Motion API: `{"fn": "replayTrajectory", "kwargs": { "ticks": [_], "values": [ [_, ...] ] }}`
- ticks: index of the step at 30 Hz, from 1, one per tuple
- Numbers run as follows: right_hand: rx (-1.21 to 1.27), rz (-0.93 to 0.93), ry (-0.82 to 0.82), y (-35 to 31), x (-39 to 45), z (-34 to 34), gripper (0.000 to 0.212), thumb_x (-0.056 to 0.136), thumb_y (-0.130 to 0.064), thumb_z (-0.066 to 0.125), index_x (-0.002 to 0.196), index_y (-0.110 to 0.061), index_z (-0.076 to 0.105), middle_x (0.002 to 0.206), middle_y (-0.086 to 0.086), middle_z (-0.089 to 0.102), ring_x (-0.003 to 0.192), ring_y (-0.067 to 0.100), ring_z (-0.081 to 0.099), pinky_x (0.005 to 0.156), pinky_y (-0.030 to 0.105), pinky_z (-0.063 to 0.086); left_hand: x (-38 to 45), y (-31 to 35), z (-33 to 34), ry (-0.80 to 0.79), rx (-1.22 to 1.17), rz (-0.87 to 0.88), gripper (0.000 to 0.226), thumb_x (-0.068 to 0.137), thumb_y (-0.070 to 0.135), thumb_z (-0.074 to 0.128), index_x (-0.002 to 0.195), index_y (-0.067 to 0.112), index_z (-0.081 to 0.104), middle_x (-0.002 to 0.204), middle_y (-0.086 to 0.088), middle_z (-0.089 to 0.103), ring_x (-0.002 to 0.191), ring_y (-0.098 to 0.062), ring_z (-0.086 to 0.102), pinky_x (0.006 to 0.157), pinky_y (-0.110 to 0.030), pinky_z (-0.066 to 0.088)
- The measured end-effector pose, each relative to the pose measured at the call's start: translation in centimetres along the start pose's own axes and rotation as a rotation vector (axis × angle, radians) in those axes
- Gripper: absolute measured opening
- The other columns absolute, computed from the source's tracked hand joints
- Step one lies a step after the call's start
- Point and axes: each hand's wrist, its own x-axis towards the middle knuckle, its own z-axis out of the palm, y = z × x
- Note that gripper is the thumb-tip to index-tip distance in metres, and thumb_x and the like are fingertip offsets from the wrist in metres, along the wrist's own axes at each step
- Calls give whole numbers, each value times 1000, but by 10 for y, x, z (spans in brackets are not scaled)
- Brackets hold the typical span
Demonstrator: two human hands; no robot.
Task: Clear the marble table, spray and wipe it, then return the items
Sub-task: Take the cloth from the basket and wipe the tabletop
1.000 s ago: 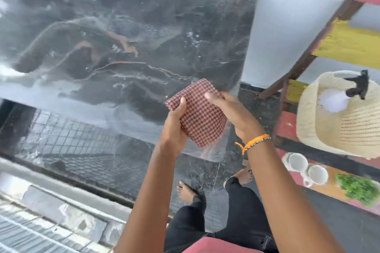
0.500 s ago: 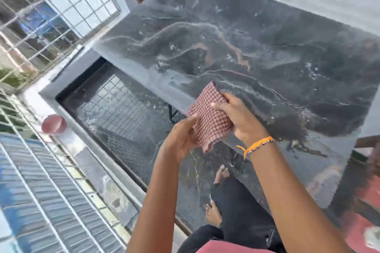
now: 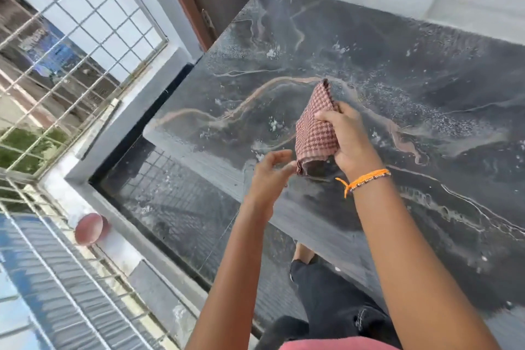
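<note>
Wiping step: right hand (image 3: 350, 139) clasps the checked cloth (image 3: 315, 128) over the wet marble table (image 3: 426, 88) — left hand (image 3: 268, 176) released; next, press and sweep.

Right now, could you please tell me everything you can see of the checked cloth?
The checked cloth is a reddish-brown and pale woven fabric with a waffle-like texture, folded into a thick pad. The right hand grips it along one side, with its top corner pointing up and away over the marble table. The left hand hovers open just beside its lower edge. Whether it touches the marble is unclear.
</note>
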Motion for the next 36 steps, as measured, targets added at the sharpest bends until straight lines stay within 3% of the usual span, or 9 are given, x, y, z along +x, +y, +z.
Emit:
{"fn": "replayTrajectory", "kwargs": {
  "ticks": [6,10,16,18,21,24,28,32,36],
  "values": [
    [-541,-331,272,-37,71,49,11,78,-14,60,88,-16,58,76,0,58,66,16,52,58,21,43,61,37,-25,-89,101,58,22,92,13,51,94,31,63,114,-2,63,101,-16,60,88,-28,48],
    [-663,-210,10,-43,108,78,20,89,-25,51,103,-19,65,93,5,68,89,24,66,86,44,53,94,46,-41,-57,89,-19,15,93,11,51,99,20,62,103,-1,64,84,-10,60,73,-21,47],
    [-971,-341,290,-16,145,94,33,90,-2,41,112,-8,65,117,12,65,110,27,59,92,32,44,158,67,-78,-80,130,12,10,92,13,53,90,21,59,89,2,60,74,-4,56,61,-10,42],
    [-1070,-341,291,2,154,105,39,91,-3,41,129,-5,53,134,15,53,127,29,46,105,32,32,178,74,-97,-140,159,50,13,91,13,54,88,24,61,86,3,60,72,-4,55,65,-16,41],
    [-1367,-244,335,40,167,132,56,97,-36,31,149,-17,21,157,10,16,146,34,6,117,46,2,211,84,-134,-193,264,114,14,91,14,53,93,25,62,91,7,60,81,-9,57,70,-23,44],
    [-1540,-203,399,62,170,161,68,90,-53,13,150,-22,9,159,12,1,145,36,-3,117,49,-3,235,93,-172,-155,356,198,18,91,11,52,95,26,60,95,11,61,94,-15,60,85,-30,46],
    [-1622,-285,272,79,174,228,63,96,-49,22,148,-28,-6,158,12,-6,145,34,-8,117,48,-5,263,100,-227,5,275,211,22,92,3,46,97,18,62,99,4,63,99,-17,60,89,-30,47],
    [-1645,-485,7,93,192,296,58,96,-49,22,149,-27,15,158,13,12,145,36,5,117,51,6,283,103,-257,166,186,179,25,90,0,42,100,12,60,106,-4,63,95,-15,58,74,-17,48],
    [-1655,-507,22,70,237,307,56,93,-51,27,145,-31,27,157,5,21,145,29,13,119,46,6,293,99,-262,203,235,196,28,91,2,39,112,14,54,115,-3,54,101,-14,51,88,-29,45]
  ]
}}
